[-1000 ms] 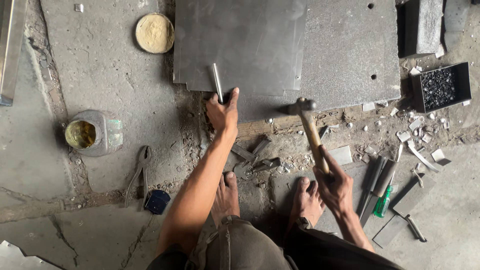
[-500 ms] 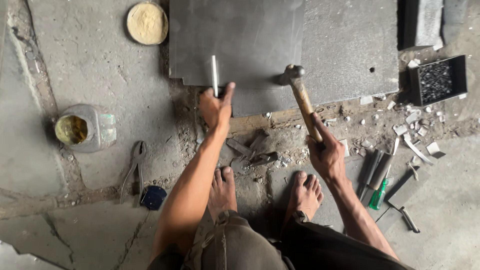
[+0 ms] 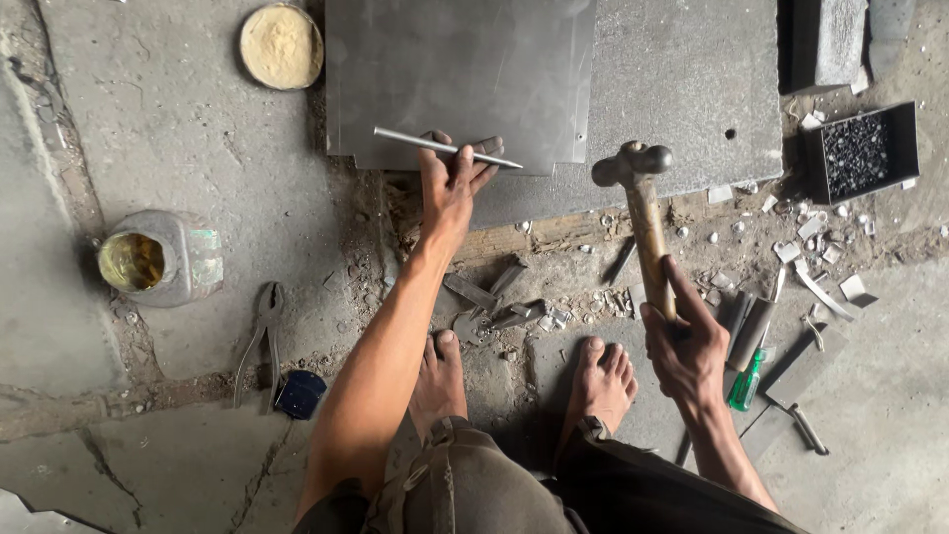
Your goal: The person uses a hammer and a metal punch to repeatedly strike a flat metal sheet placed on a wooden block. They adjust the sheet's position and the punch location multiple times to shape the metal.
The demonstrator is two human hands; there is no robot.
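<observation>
My left hand (image 3: 450,186) grips a thin pointed metal rod (image 3: 410,142), held nearly level over the near edge of a dark metal sheet (image 3: 465,69). In my right hand (image 3: 682,341) is a wooden-handled hammer (image 3: 641,203), its steel head raised to the right of the rod, over the edge of a grey stone slab (image 3: 682,89). My bare feet rest on the ground below, among metal scraps.
A round tin of yellowish powder (image 3: 282,45) sits at the top left. A cut plastic jug (image 3: 158,259), pliers (image 3: 259,336) and a dark blue lid (image 3: 300,393) lie on the left. A black box of small pieces (image 3: 858,153) and several hand tools (image 3: 761,341) lie right.
The rod has turned from upright to nearly level across the sheet's edge. The hammer head has moved right and sits closer to my body.
</observation>
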